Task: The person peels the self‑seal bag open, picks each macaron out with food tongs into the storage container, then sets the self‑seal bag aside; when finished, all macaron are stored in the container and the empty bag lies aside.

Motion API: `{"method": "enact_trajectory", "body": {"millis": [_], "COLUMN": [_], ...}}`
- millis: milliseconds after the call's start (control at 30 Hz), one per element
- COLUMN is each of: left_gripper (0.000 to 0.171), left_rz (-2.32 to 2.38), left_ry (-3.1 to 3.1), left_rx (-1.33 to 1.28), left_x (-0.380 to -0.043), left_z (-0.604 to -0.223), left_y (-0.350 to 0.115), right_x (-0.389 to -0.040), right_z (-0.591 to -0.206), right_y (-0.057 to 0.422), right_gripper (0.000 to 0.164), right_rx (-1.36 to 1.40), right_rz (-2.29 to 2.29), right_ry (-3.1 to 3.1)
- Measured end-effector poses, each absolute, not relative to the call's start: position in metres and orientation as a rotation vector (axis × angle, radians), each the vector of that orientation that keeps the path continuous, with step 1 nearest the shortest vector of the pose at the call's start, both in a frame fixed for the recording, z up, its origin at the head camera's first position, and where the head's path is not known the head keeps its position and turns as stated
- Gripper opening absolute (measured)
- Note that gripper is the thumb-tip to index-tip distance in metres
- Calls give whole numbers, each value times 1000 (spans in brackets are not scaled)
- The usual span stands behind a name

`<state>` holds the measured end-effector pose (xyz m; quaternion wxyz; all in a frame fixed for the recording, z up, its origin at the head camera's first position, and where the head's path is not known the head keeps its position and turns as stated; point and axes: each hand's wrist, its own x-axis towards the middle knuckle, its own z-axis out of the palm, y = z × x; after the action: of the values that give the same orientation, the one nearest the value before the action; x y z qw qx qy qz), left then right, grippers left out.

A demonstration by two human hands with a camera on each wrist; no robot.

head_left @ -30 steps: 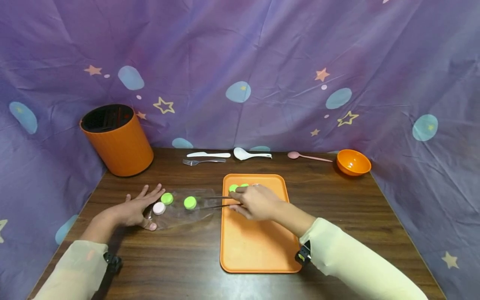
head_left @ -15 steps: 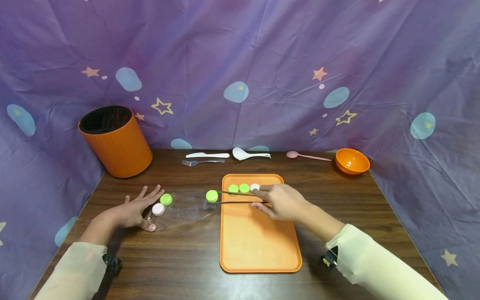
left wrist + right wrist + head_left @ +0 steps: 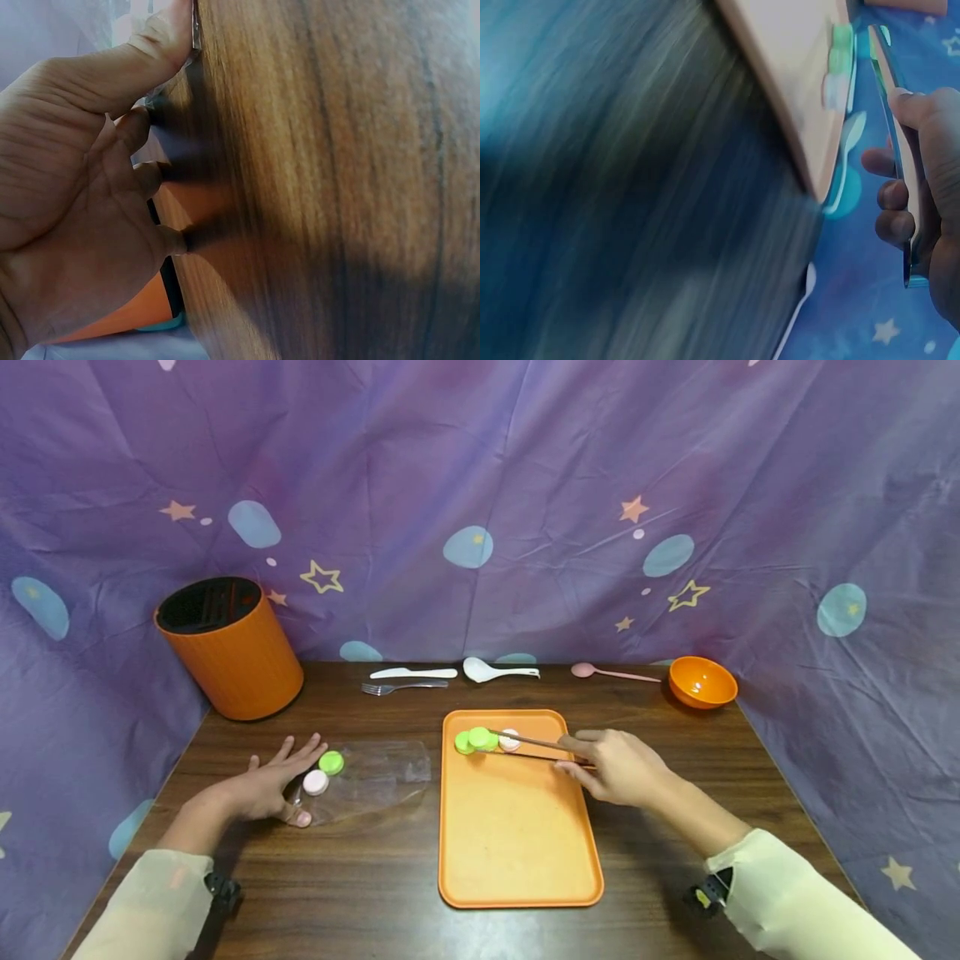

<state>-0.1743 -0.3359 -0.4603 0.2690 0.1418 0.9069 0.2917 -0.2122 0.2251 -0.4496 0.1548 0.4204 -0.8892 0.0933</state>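
Observation:
My right hand (image 3: 626, 768) grips slim metal tongs (image 3: 540, 742) above the orange tray (image 3: 517, 852). At the tongs' tips is a round green macaron-like disc (image 3: 478, 737), overlapping a second green disc (image 3: 463, 744) near the tray's far edge. Beside them lies a pale pink disc (image 3: 509, 741). With fingers spread, my left hand (image 3: 266, 785) rests at the left end of a clear plastic package (image 3: 375, 781). Another green disc (image 3: 332, 763) and a pale pink disc (image 3: 316, 782) sit on that package next to the fingers. In the right wrist view the tongs (image 3: 911, 172) lie along my palm.
A tall orange knife block (image 3: 240, 660) stands at the back left. Along the back lie a white knife (image 3: 412, 673), a fork (image 3: 405, 687), a white ladle (image 3: 498, 672) and a pink spoon (image 3: 615, 673). An orange bowl (image 3: 702, 683) stands at the back right.
My right hand has moved right, and the tongs have carried a green disc from the plastic package to above the tray's discs. My left hand has stayed in place.

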Motion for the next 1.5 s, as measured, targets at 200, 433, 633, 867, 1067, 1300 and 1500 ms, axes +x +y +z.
{"method": "enact_trajectory", "body": {"millis": [200, 433, 633, 867, 1067, 1300, 1500], "left_gripper": [129, 131, 130, 132, 129, 129, 130], "left_rz": [780, 814, 867, 829, 780, 776, 792], "left_ry": [2442, 2430, 2441, 2423, 2433, 2432, 2433], "left_rx": [380, 395, 471, 398, 377, 375, 373], "left_x": [-175, -176, -179, -177, -175, -175, -175], "left_z": [-461, -466, -479, -469, -460, -461, -461], "left_y": [-335, -339, -350, -342, -336, -335, -336], "right_x": [-212, -206, -202, -195, -192, -193, -194], "right_z": [-456, -460, -464, -472, -481, -483, -484], "right_y": [253, 271, 266, 247, 227, 210, 205], "right_gripper": [25, 26, 29, 24, 20, 17, 17], "right_rx": [1164, 1132, 1175, 1252, 1278, 1271, 1240], "right_rz": [295, 314, 332, 352, 337, 310, 287], "right_ry": [-2536, -2510, -2515, -2527, -2545, -2569, -2600]}}
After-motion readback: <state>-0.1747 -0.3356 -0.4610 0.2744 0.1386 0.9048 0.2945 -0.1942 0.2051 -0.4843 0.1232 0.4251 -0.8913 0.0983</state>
